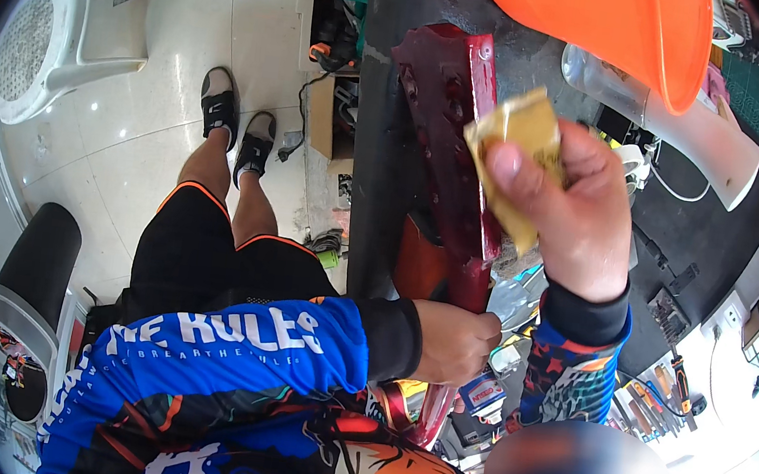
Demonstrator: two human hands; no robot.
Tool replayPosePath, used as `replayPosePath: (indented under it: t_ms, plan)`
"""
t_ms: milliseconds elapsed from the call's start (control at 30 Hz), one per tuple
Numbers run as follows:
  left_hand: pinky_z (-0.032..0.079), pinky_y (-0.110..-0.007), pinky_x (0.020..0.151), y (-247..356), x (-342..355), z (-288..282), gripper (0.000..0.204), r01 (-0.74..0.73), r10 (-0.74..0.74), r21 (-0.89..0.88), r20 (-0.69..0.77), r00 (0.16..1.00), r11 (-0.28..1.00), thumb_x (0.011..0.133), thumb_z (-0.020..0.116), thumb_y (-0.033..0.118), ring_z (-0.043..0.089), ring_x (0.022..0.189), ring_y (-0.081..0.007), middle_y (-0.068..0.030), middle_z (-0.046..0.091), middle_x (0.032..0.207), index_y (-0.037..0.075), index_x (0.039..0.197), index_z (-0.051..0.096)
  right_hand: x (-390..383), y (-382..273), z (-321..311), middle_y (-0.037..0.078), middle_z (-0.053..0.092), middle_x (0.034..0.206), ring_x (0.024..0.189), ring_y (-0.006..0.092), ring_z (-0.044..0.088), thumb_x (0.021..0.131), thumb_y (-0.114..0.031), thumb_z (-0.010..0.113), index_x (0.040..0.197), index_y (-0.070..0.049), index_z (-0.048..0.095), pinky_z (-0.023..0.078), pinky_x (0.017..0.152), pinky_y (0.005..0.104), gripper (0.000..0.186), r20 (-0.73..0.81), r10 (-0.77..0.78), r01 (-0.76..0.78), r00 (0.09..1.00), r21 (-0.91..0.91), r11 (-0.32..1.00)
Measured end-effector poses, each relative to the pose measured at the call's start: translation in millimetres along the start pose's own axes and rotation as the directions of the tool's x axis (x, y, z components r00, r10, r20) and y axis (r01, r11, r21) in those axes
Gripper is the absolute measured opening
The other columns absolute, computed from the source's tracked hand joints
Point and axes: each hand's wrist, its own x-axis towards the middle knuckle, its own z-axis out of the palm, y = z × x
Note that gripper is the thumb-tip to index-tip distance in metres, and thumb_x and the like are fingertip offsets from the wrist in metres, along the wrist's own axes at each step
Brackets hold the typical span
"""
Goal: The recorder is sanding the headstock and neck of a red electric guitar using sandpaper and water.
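Observation:
A glossy dark-red guitar headstock (444, 123) with a pale edge lies at an angle along the dark bench edge, its neck running down toward my body. My left hand (456, 344) is closed round that neck below the headstock. My right hand (580, 204) pinches a folded piece of tan sandpaper (528, 123), thumb on top, over the headstock's right edge. Whether the paper touches the wood I cannot tell. An orange-brown piece (414, 260), partly hidden, sits beneath the neck.
Orange curved object (610, 24) and translucent tube (703, 152) on the dark bench (371, 142); hand tools (652, 394) at lower right. A white plastic stool (75, 34) stands on the tiled floor (151, 108) at left, with boxes and cables (328, 109) beside the bench.

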Motion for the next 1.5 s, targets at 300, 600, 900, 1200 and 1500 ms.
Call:
replayPosePath:
  t_ms: [300,600,900,1200,1500]
  plan:
    - [0.042,-0.031,0.084,0.8,0.4,-3.2,0.020,-0.014,0.011,0.031,0.098,0.995,0.999,0.079,0.058,0.026,0.060,0.091,-0.0180,0.0016,0.065,0.084,0.009,0.083,0.069,-9.5,-1.3,-4.0,0.000,0.070,0.078,0.068,0.0038,0.060,0.090,-0.030,0.078,0.103,-0.001,0.072,0.049,0.061,0.0226,0.033,0.043,0.031,-0.031,0.999,0.000,1.000]
    - [0.044,-0.034,0.092,3.3,-1.8,3.3,0.019,0.002,-0.003,0.059,0.017,1.000,0.998,0.077,0.060,0.024,0.061,0.094,-0.0210,-0.0008,0.067,0.086,0.008,0.083,0.069,-49.3,16.9,5.7,-0.001,0.068,0.076,0.068,0.0021,0.058,0.089,-0.026,0.080,0.102,-0.001,0.071,0.047,0.060,0.0214,0.030,-0.114,0.084,-0.084,0.990,0.009,0.996]
    - [0.041,-0.031,0.082,-1.2,-0.5,-5.2,0.019,-0.013,0.012,0.022,0.065,0.998,1.000,0.080,0.057,0.024,0.059,0.088,-0.0177,0.0011,0.064,0.084,0.009,0.083,0.069,22.1,-12.1,10.2,-0.001,0.068,0.084,0.072,0.0047,0.061,0.090,-0.030,0.078,0.106,-0.001,0.069,0.047,0.067,0.0206,0.035,-0.061,-0.087,0.086,0.994,-0.021,0.996]
    - [0.044,-0.035,0.092,0.8,-1.1,3.4,0.023,-0.020,0.020,0.033,-0.006,1.000,0.999,0.078,0.059,0.025,0.062,0.094,-0.0214,-0.0021,0.066,0.087,0.007,0.086,0.070,-47.3,15.1,8.5,-0.002,0.068,0.074,0.066,0.0031,0.058,0.087,-0.021,0.080,0.098,0.000,0.072,0.047,0.058,0.0222,0.025,-0.137,0.037,-0.041,0.990,-0.033,0.999]
    - [0.043,-0.034,0.084,0.8,-0.2,-1.5,0.023,-0.008,0.009,-0.017,0.038,0.999,1.000,0.078,0.059,0.025,0.060,0.090,-0.0209,-0.0018,0.066,0.087,0.006,0.085,0.071,17.6,-8.7,11.3,-0.001,0.068,0.081,0.071,0.0047,0.060,0.088,-0.028,0.079,0.100,-0.001,0.069,0.048,0.065,0.0222,0.031,-0.067,-0.167,0.170,0.984,0.051,0.984]
